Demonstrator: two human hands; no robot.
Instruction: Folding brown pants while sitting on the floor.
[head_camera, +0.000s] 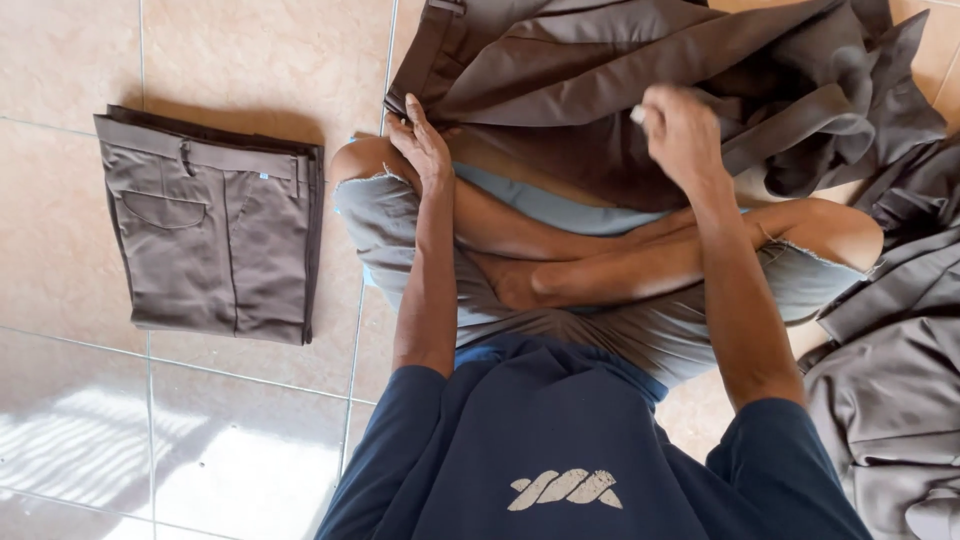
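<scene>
At centre frame the left hand (422, 148) pinches the waistband edge of the brown trousers (640, 90); these spread rightward across the upper frame; the right hand (682, 132) grips their middle fabric, fingers curled shut.

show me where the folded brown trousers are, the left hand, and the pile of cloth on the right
folded brown trousers (210, 245): head view, on the flat front below the pocket.
left hand (422, 148): head view, on the back of the hand.
pile of brown cloth (890, 380): head view, on the broad fold at the right edge.
</scene>
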